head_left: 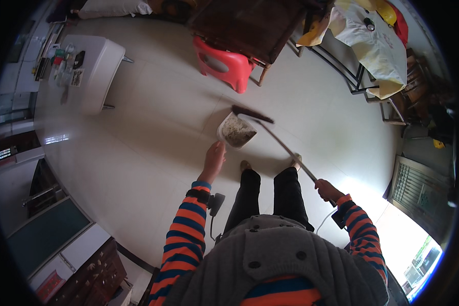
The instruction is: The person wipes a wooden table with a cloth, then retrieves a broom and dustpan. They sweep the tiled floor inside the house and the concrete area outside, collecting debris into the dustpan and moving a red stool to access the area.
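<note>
My right hand (329,190) is wrapped round the handle of a broom (285,145), whose shaft slants away to the left. Its dark bristle head (252,113) is at the far edge of a pale dustpan (221,133). Greyish, crumbly debris (238,131) fills much of the pan. At the pan's near left corner, my left hand (214,159) has its fingers closed, seemingly on the pan; the grip itself is mostly hidden by the hand. Both the pan and the broom head are low, in front of my feet.
A red plastic stool (222,64) stands ahead, partly under a dark brown table (245,25). On the left is a white table (99,71) with small items on it. A cloth-covered table (372,48) with dark metal legs stands at the far right.
</note>
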The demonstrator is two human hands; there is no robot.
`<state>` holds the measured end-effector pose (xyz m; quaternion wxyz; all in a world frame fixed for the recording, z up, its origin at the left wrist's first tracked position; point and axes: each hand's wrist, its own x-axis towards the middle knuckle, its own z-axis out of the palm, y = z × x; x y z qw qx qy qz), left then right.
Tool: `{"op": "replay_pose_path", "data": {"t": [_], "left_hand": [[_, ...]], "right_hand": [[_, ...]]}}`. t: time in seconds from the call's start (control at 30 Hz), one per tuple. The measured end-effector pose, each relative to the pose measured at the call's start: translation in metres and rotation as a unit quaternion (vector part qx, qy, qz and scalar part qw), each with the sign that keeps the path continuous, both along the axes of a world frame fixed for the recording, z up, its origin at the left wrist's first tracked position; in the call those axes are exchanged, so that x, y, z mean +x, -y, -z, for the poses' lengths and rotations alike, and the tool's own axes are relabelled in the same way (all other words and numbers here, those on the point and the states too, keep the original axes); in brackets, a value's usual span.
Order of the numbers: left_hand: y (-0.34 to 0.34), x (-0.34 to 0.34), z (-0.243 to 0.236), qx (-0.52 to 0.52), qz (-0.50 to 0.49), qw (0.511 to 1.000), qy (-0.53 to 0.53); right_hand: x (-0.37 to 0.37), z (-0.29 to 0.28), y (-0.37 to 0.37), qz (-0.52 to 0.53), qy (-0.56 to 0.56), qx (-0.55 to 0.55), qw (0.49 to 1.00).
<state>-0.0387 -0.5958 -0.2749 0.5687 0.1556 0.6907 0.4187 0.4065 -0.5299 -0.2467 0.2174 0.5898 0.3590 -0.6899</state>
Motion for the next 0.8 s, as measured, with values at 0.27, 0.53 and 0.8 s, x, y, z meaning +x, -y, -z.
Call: {"op": "replay_pose_path", "data": {"t": [0.27,0.53,0.8], "left_hand": [[0.0,0.002,-0.002,0.023,0.021,1.0,-0.007],[0.006,0.0,0.006,0.037,0.078,0.993,-0.076],[0.01,0.048,-0.021,0.024,0.124,0.985,-0.117]], "right_hand": [[-0.044,0.117,0.025,-0.684,-0.005,0.349,0.641],[-0.062,0.073,0.06,-0.06,-0.02,-0.018,0.998],[-0.018,-0.006,0.056,0.058,0.056,-0.013,0.997]]}}
